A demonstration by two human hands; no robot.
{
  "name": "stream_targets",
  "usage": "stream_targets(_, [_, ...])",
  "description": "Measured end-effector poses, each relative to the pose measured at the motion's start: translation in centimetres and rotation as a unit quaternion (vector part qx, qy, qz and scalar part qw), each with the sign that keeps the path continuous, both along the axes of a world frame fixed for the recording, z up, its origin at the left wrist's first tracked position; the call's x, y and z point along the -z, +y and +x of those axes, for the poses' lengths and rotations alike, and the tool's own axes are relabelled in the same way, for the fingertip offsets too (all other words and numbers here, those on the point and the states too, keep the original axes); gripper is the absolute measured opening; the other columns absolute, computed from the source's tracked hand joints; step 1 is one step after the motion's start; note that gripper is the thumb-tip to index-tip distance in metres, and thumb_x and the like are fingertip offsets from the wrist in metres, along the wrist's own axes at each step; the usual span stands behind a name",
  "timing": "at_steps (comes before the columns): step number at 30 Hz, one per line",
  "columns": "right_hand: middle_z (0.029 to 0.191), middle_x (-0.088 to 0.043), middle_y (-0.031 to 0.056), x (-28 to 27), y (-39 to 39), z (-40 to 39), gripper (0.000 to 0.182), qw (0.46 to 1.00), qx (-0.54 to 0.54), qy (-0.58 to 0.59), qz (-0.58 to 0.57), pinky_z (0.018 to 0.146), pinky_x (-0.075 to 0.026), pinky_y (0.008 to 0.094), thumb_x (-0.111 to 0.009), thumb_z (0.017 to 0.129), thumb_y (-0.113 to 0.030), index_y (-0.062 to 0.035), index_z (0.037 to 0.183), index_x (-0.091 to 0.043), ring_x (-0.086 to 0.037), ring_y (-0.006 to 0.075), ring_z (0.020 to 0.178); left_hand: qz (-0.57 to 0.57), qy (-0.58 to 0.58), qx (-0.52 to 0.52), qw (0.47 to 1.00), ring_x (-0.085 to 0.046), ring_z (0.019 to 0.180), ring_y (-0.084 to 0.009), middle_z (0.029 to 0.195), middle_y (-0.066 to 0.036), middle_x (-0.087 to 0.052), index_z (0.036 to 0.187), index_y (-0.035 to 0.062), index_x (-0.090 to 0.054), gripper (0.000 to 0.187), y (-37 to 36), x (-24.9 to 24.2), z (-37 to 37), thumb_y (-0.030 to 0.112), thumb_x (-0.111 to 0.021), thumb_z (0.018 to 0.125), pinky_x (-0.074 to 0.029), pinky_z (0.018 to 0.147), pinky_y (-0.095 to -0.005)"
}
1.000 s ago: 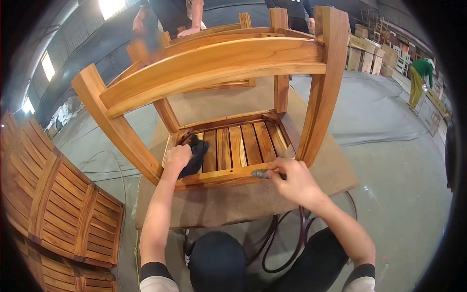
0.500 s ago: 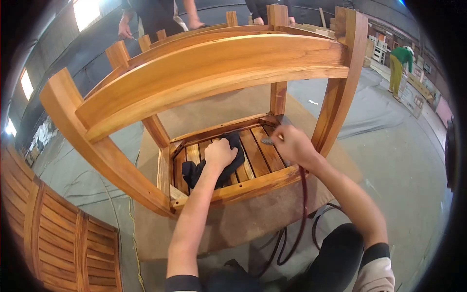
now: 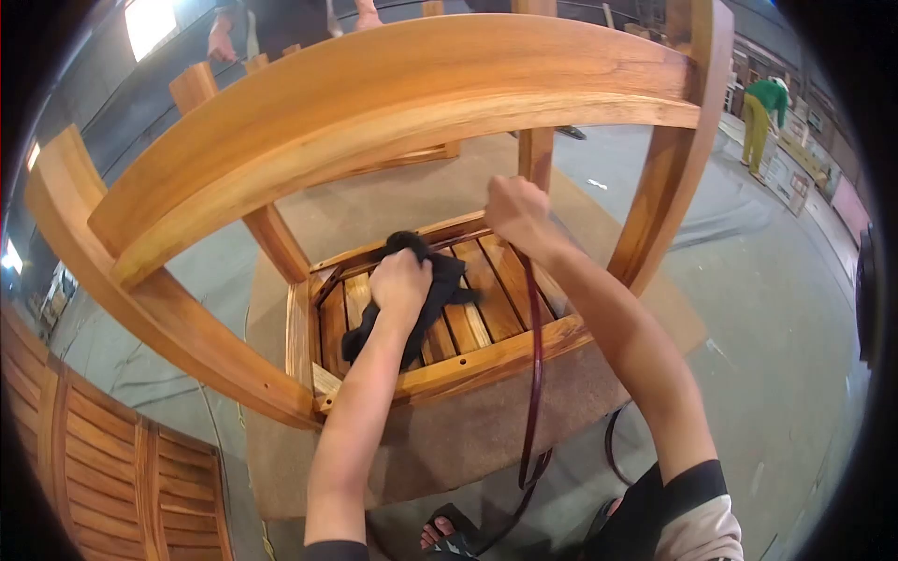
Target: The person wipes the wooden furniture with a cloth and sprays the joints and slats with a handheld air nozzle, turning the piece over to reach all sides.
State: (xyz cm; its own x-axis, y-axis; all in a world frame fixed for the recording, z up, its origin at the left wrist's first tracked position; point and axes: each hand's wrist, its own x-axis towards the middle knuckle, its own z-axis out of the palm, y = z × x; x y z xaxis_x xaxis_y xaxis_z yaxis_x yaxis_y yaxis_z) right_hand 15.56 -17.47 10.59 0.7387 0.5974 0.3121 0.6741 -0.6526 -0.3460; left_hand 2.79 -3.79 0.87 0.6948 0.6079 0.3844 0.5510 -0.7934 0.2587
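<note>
Two hands inside the upturned chair (image 3: pixel 402 122): left hand (image 3: pixel 400 279) clenches a black rag (image 3: pixel 426 304) on the seat slats (image 3: pixel 482 299), right hand (image 3: pixel 514 210) grips a hose tool at the far corner. Probably best wiping along the grain.

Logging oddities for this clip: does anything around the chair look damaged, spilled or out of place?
Nothing looks damaged or spilled. The chair stands upside down on a padded table, legs up. The left hand presses a dark cloth on the slats; the right hand reaches the far corner, a dark red hose trailing below it.
</note>
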Motion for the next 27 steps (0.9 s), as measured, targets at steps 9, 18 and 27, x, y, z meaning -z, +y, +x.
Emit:
stream_targets(9, [0.093,-0.067,0.0261,-2.8,-4.6,-2.3,0.028,0.989,-0.109,0.092,0.05,0.084,-0.051,0.0428,-0.067,0.081,-0.025,0.001,0.089,-0.07,-0.065,0.0394,0.093,0.136,0.0,0.153,0.979,-0.066,0.087,-0.0321,0.091,-0.013,-0.066,0.09,0.0061,-0.063,0.027,2.4,0.7,4.0,0.03,-0.07,0.078,-0.053,0.075,-0.0443])
stream_targets(18, [0.098,-0.067,0.0224,-6.8,-9.1,-5.1,0.029,0.984,-0.138,0.096,0.065,0.087,-0.05,0.0397,-0.067,0.08,-0.023,0.0011,0.097,-0.069,-0.064,0.0349,0.097,0.171,0.001,0.047,0.984,-0.066,0.091,-0.0337,0.099,-0.013,-0.069,0.101,0.0122,-0.069,0.023,7.2,0.2,-5.4,0.012,-0.053,0.084,-0.052,0.079,-0.046])
stream_targets(27, [0.072,-0.067,0.0176,-10.8,-16.9,-6.0,0.026,0.921,-0.292,0.251,-0.056,0.068,-0.051,0.0358,-0.069,0.082,-0.023,0.001,0.092,-0.073,-0.065,0.027,0.068,0.103,0.211,-0.053,0.971,-0.065,0.097,-0.0384,0.1,-0.021,-0.068,0.095,0.0054,-0.068,0.023,4.3,-3.3,-0.9,0.022,-0.06,0.081,-0.051,0.084,-0.0489])
